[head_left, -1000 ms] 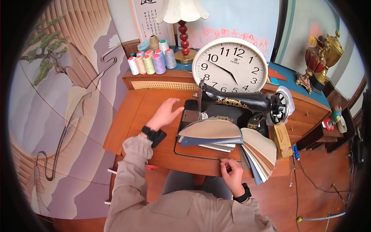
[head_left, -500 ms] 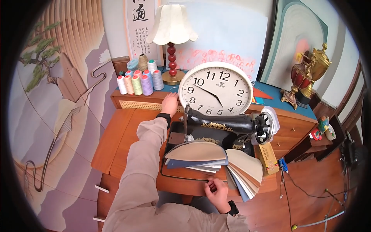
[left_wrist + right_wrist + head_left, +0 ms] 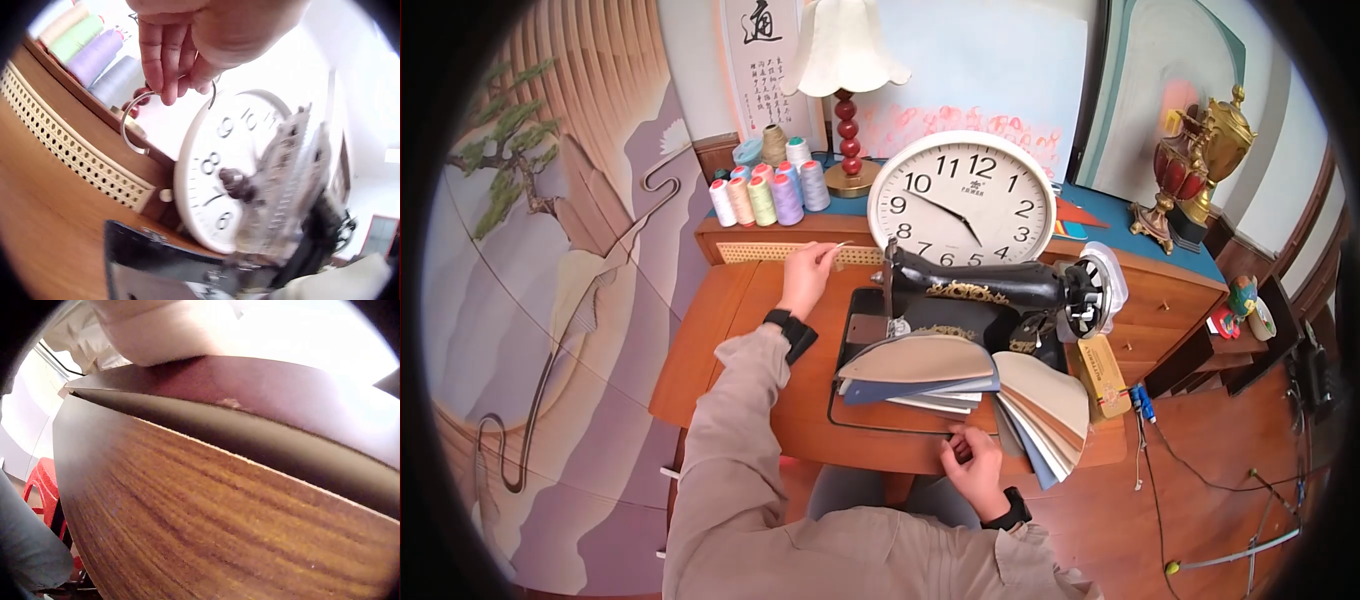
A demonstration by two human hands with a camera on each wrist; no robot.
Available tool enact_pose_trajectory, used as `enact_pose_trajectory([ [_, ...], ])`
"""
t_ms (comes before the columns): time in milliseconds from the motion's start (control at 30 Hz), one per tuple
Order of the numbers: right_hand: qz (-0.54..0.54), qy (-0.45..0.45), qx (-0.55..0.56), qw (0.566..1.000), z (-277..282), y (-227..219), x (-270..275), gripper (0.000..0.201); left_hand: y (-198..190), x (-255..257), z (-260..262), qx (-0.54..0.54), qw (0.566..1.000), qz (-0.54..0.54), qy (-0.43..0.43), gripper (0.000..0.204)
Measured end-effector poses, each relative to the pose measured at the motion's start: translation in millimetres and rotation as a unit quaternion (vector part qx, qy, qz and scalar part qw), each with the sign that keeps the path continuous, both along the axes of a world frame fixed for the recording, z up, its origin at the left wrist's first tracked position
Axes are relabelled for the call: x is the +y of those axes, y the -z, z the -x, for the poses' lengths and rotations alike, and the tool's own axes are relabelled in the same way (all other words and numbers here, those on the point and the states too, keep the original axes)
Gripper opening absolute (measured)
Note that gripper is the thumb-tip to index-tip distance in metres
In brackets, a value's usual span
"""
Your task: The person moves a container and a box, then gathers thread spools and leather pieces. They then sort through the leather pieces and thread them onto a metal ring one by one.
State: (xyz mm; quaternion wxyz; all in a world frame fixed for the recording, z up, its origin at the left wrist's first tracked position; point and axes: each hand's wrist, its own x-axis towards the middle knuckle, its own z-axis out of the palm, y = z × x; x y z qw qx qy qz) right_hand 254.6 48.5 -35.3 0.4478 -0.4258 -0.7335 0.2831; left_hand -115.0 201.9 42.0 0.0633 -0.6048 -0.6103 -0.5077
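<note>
Between thumb and fingertips my left hand (image 3: 805,278) pinches a thin silver open bangle (image 3: 125,127). In the left wrist view the bangle hangs below the fingers with a gap in its curve. This hand is above the left part of the wooden sewing table (image 3: 740,300), left of the black sewing machine (image 3: 990,283). My right hand (image 3: 975,465) rests at the table's front edge, its fingers loosely curled and holding nothing. Beside it fan out the colour sample cards (image 3: 1045,395); more beige and blue samples (image 3: 920,360) lie before the machine.
Behind the table, a cabinet (image 3: 725,243) carries several thread spools (image 3: 785,200), a lamp (image 3: 847,60) and a large round clock (image 3: 990,180). At the right are a yellow box (image 3: 1103,375) and trophies (image 3: 1220,150). Cables (image 3: 1220,480) lie on the floor.
My left hand reached forward to the cabinet top beside the clock, then came back toward me with the bangle pinched in it. The right hand stayed at the table edge.
</note>
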Motion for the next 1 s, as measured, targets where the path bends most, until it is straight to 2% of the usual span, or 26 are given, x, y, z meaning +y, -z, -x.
enact_pose_trajectory([
  [33, -0.004, -0.001, -0.003, 1.000, 0.0, 0.5, 0.2, 0.018, -8.4, -23.0, -9.8, 0.001, 1.000, 0.004, -0.004, 0.012],
  [100, -0.004, -0.005, -0.015, 1.000, -0.2, 2.1, -0.1, 0.016, -22.0, -74.9, -37.0, -0.166, 0.984, 0.050, 0.035, 0.014],
  [233, 0.003, -0.021, -0.023, 1.000, 0.4, 2.0, -1.2, 0.013, -25.5, -162.0, -82.9, -0.257, 0.959, 0.041, 0.116, 0.012],
  [267, 0.041, -0.038, 0.000, 0.998, 0.5, 3.5, -2.7, 0.013, -29.2, -180.5, -98.6, -0.252, 0.959, 0.047, 0.116, 0.011],
  [300, 0.125, -0.095, 0.083, 0.984, 0.0, 14.1, -2.9, 0.012, -22.6, -194.7, -108.7, -0.242, 0.961, 0.059, 0.118, 0.009],
  [367, 0.221, -0.158, 0.171, 0.947, 10.1, -9.0, -20.1, 0.019, -14.7, -215.0, -130.8, -0.087, 0.989, -0.010, 0.122, 0.008],
  [400, 0.226, -0.153, 0.170, 0.947, 16.2, -22.5, -28.7, 0.019, -11.4, -223.8, -140.6, -0.039, 0.991, -0.013, 0.131, 0.010],
  [467, 0.270, -0.225, 0.230, 0.908, 26.6, -46.8, -43.3, 0.027, -0.4, -234.4, -151.5, 0.083, 0.982, -0.058, 0.161, 0.021],
  [500, 0.274, -0.218, 0.229, 0.908, 29.1, -54.7, -47.4, 0.027, 2.8, -238.8, -155.6, 0.141, 0.969, -0.079, 0.185, 0.025],
  [567, 0.301, -0.205, 0.189, 0.912, 33.0, -64.9, -51.8, 0.029, 9.2, -249.6, -163.1, 0.159, 0.961, -0.052, 0.222, 0.026],
  [600, 0.267, -0.199, 0.182, 0.925, 35.0, -59.2, -51.1, 0.027, 14.1, -251.8, -165.8, 0.157, 0.960, -0.053, 0.225, 0.026],
  [733, 0.282, -0.218, 0.128, 0.925, 32.6, -57.4, -50.5, 0.022, 32.2, -256.2, -169.9, 0.065, 0.968, -0.070, 0.231, 0.023],
  [800, 0.183, -0.197, 0.117, 0.956, 38.5, -61.5, -55.7, 0.015, 38.7, -261.1, -169.0, 0.025, 0.970, -0.071, 0.229, 0.021],
  [867, 0.147, -0.197, 0.085, 0.966, 40.7, -71.2, -56.2, 0.014, 45.7, -267.1, -167.4, -0.081, 0.963, -0.013, 0.255, 0.021],
  [900, 0.111, -0.195, 0.055, 0.973, 41.8, -76.7, -56.1, 0.014, 47.6, -270.3, -165.4, -0.082, 0.964, -0.011, 0.254, 0.021],
  [1000, 0.133, -0.189, -0.009, 0.973, 39.5, -96.9, -55.2, 0.016, 51.3, -281.4, -162.6, -0.296, 0.926, 0.023, 0.232, 0.025],
])
